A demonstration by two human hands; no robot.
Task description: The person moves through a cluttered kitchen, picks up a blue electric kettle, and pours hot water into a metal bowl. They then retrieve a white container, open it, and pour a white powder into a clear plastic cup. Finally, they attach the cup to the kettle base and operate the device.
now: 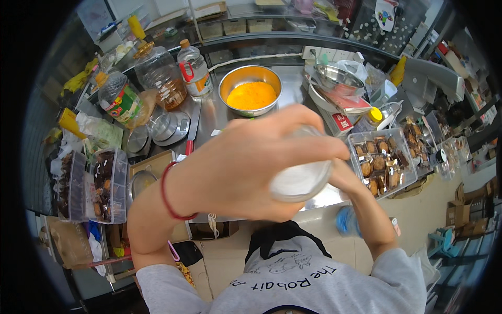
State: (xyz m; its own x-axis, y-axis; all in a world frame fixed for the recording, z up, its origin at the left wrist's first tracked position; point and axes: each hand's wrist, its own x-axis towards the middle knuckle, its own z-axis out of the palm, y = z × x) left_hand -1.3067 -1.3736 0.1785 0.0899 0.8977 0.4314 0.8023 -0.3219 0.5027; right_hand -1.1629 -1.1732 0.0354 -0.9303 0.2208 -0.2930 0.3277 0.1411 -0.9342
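Close to the camera, my left hand (251, 161), with a red cord on its wrist, is curled around a clear round container (301, 182). White contents, perhaps powder, show through its side. The hand is blurred. My right hand (338, 170) reaches in from the right to the same container, but its fingers are hidden behind the container and the left hand. Beyond both hands, a steel mixing bowl (229, 109) stands on the metal worktop (292, 84). Loose orange-yellow powder or crumbs (251, 95) cover its bottom.
Left of the bowl stand plastic bottles (195, 70), a kitchen scale (172, 129) and a red-handled knife (193, 129). Clear boxes of wrapped baked goods lie at right (382, 163) and left (108, 186). Stacked bowls (339, 76) stand at back right.
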